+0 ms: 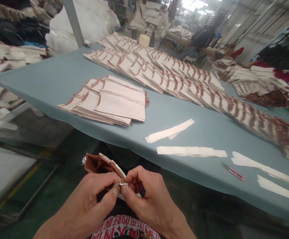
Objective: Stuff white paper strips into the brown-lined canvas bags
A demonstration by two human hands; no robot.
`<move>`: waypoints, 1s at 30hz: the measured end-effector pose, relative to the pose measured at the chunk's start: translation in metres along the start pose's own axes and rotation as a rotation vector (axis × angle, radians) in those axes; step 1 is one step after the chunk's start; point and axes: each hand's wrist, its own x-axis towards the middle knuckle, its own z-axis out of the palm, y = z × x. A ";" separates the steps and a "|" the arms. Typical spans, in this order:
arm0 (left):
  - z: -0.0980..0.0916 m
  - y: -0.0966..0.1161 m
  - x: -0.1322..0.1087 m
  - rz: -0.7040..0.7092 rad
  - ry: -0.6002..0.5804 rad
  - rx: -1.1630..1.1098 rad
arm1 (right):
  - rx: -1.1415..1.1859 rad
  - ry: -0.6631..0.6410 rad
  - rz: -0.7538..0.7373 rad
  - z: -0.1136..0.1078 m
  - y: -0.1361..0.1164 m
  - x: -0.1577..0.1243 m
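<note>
Close to my body, off the table's front edge, both hands pinch a cream fabric piece with brown lining (99, 163). My left hand (89, 196) is closed, thumb and forefinger gripping the cloth from the left. From the right, my right hand (150, 191) pinches the same edge, its fingertips meeting those of the left. A small folded white bit shows between the thumbs. The brown inside of the piece gapes open at upper left, while its lower part is hidden behind my hands.
A blue-green table (67, 78) carries a stack of cream pieces (122, 101), long overlapping rows of similar pieces (169, 76), cream strips (191, 151) and pink thread snips (233, 171). A white plastic bundle (82, 23) stands behind. A person (204, 35) is in the background.
</note>
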 end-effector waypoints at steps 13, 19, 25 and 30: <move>0.025 -0.013 0.010 0.148 -0.130 -0.104 | 0.466 -0.053 0.439 -0.014 -0.012 -0.009; 0.032 -0.024 0.009 0.202 -0.124 -0.184 | 0.644 -0.304 0.506 -0.021 0.002 0.007; 0.038 -0.014 0.000 0.194 -0.214 -0.135 | 0.595 -0.288 0.457 -0.011 0.015 0.020; 0.027 -0.013 -0.001 0.057 -0.116 -0.141 | 0.476 -0.013 0.257 -0.022 0.019 0.012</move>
